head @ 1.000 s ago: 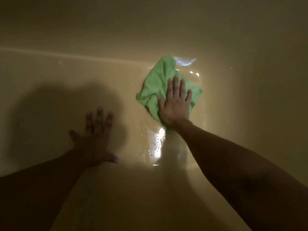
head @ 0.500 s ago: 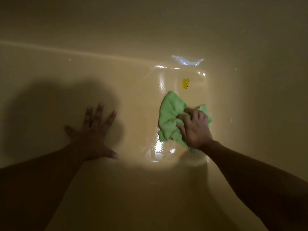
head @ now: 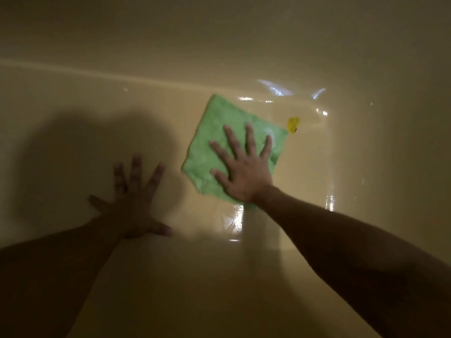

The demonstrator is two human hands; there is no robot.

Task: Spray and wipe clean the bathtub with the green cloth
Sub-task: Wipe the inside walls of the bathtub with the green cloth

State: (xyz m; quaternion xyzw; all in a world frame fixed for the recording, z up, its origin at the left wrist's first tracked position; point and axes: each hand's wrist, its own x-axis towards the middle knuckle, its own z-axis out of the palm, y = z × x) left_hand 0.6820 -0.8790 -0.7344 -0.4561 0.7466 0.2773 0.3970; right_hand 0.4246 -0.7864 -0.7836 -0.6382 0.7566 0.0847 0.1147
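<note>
Smooth, hard, cream-coloured bathtub [head: 305, 172] surface, glossy and wet-looking with bright white glints around the lit patch, duller and nearly matt in the shadowed parts; enamel or plastic, impossible to tell. Soft green cloth [head: 219, 132] of fuzzy, nappy textile, matt all over, without any sheen, its edges slightly ragged and fluffy against the slick tub. Small yellow scrap [head: 293, 124] just beside the cloth's corner, thin and faintly shiny, with one dark mark, material unclear.
</note>
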